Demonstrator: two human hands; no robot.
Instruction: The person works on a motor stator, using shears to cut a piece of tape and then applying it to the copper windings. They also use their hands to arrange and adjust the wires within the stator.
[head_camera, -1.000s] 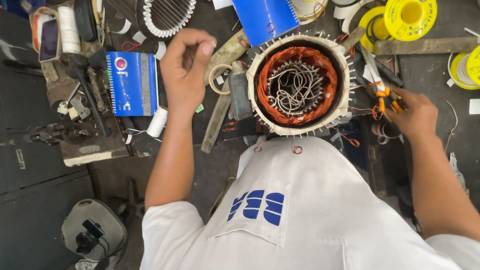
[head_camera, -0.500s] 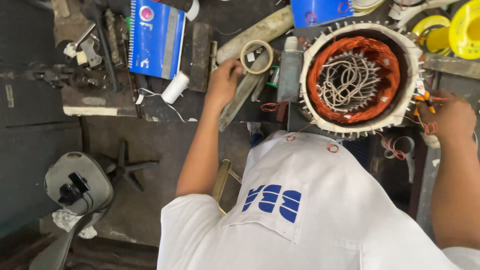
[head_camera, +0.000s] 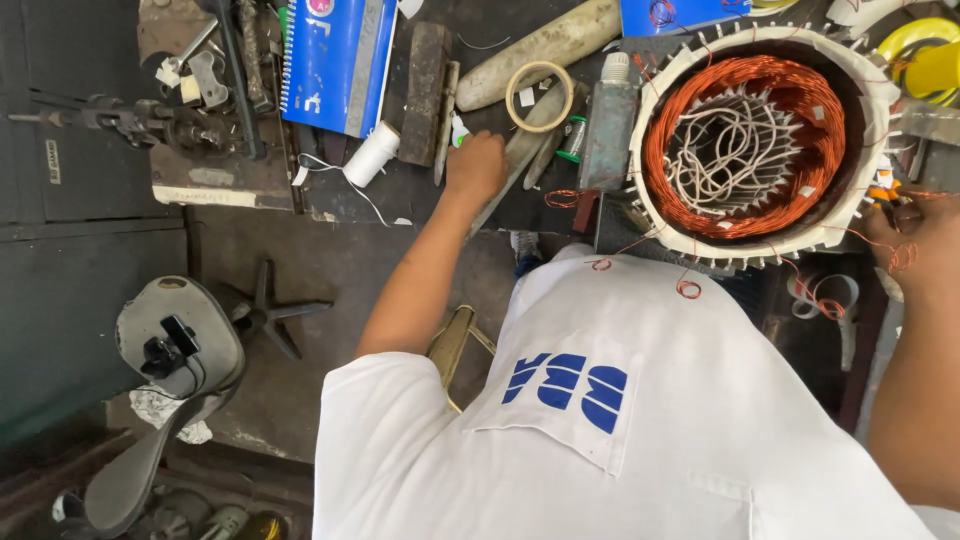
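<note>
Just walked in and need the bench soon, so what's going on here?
A person in a white shirt is bent over a cluttered workbench with a motor stator on it, its copper windings and loose white leads exposed. The left hand rests on the bench among hand tools, just below a roll of tape and right of a white spool. The right hand is at the stator's right edge by orange-handled pliers; its grip is unclear.

A grey office chair (head_camera: 170, 345) stands on dark concrete floor (head_camera: 330, 270).
</note>
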